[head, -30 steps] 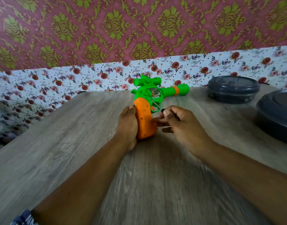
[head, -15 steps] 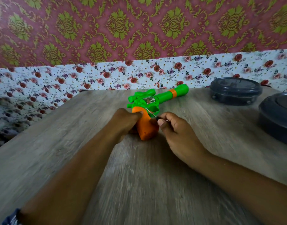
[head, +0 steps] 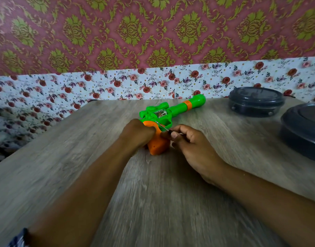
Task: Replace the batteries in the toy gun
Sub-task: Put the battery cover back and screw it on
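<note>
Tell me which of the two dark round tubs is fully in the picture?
The farther dark tub, back by the flowery wall. You can see its whole lid. The nearer tub runs off the picture's right edge.

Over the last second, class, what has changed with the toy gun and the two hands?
The toy gun was tipped from standing upright to lying on its side on the table. The left hand went from resting flat against the orange grip to holding it. The right hand still pinches the small screwdriver at the grip. The dark lidded containers stayed put.
</note>
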Action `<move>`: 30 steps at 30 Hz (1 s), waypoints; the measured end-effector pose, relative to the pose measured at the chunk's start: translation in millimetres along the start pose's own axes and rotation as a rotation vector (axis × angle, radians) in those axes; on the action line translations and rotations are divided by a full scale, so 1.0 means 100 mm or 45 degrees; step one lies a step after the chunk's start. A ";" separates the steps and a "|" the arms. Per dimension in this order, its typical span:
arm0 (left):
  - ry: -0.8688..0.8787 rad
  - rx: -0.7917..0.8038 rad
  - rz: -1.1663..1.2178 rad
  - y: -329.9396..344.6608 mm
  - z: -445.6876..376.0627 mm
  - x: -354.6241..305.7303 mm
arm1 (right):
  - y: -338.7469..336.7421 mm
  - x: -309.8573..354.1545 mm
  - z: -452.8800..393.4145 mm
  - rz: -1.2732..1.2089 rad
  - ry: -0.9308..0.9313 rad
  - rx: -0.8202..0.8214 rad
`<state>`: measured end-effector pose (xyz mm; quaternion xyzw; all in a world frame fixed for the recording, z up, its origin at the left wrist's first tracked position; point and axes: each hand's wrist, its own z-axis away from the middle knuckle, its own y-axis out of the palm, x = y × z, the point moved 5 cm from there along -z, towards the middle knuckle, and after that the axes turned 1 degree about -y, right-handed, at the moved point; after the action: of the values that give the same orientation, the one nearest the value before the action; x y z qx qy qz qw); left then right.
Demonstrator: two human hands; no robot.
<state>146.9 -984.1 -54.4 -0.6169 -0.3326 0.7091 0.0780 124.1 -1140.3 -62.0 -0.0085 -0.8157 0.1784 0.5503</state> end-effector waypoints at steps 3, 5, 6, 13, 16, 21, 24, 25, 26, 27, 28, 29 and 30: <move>0.019 -0.041 -0.191 -0.03 0.01 -0.02 | -0.01 -0.06 -0.03 -0.127 0.098 0.009; 0.070 -0.121 -0.410 -0.07 0.06 -0.08 | -0.04 -0.07 -0.04 -0.184 0.124 0.006; 0.122 -0.174 -0.508 -0.08 0.10 -0.12 | -0.07 -0.06 -0.04 -0.194 0.123 -0.011; 0.774 -0.298 -0.147 0.23 0.55 -0.55 | -0.57 0.08 -0.01 -0.176 0.072 -0.338; 0.810 -0.069 -0.071 0.47 0.66 -0.53 | -0.77 0.01 0.09 -0.119 0.125 -0.392; 0.818 0.215 -0.172 0.72 0.68 -0.41 | -0.89 -0.16 0.21 0.029 0.200 -0.452; 0.803 0.210 -0.226 0.72 0.64 -0.37 | -0.88 -0.15 0.19 0.076 0.200 -0.445; 0.806 0.210 -0.244 0.72 0.64 -0.37 | -0.87 -0.16 0.19 0.092 0.203 -0.438; 0.814 0.210 -0.264 0.72 0.63 -0.37 | -0.87 -0.17 0.19 0.097 0.208 -0.437; 0.826 0.215 -0.283 0.72 0.64 -0.37 | -0.88 -0.18 0.19 0.090 0.214 -0.442; 0.836 0.223 -0.293 0.73 0.65 -0.37 | -0.89 -0.20 0.19 0.082 0.224 -0.451; 0.847 0.230 -0.299 0.73 0.66 -0.37 | -0.89 -0.21 0.19 0.076 0.236 -0.460; 0.860 0.234 -0.305 0.74 0.67 -0.38 | -0.90 -0.22 0.20 0.072 0.242 -0.472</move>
<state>115.3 -1085.3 -64.1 -0.7633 -0.2929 0.4781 0.3210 131.4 -1234.6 -61.2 -0.1494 -0.7783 0.0389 0.6086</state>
